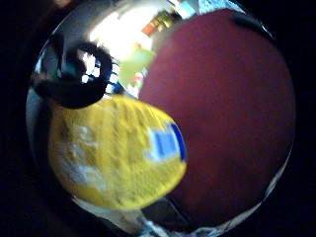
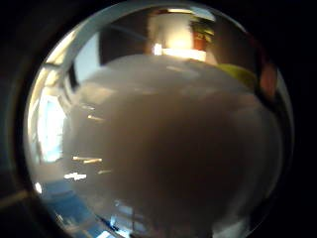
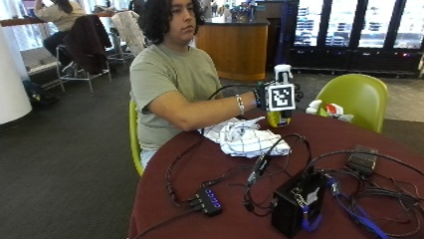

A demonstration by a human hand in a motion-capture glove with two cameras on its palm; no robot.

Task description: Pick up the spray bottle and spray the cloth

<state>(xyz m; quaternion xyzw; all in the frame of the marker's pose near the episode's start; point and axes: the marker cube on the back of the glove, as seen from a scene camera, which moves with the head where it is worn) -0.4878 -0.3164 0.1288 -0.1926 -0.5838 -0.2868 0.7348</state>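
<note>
Black box [image 3: 298, 201] nearest; fingers [image 1: 74, 91] hold the bottle [image 3: 281, 117] above the cloth [image 3: 244, 137]; next, aim and squeeze

The person [image 3: 169, 84] wears a plain olive-green short-sleeved T-shirt [image 3: 162, 79], its sleeve ending above the elbow. A thin silver-coloured bracelet [image 3: 239, 104] circles the right wrist. The right hand [image 3: 273, 97] is covered by a black glove, with what looks like a dark strap or cuff at the wrist. In the little-finger-side palm view, a black loop [image 1: 79, 81] of the glove's strapping curves across the edge.
</note>
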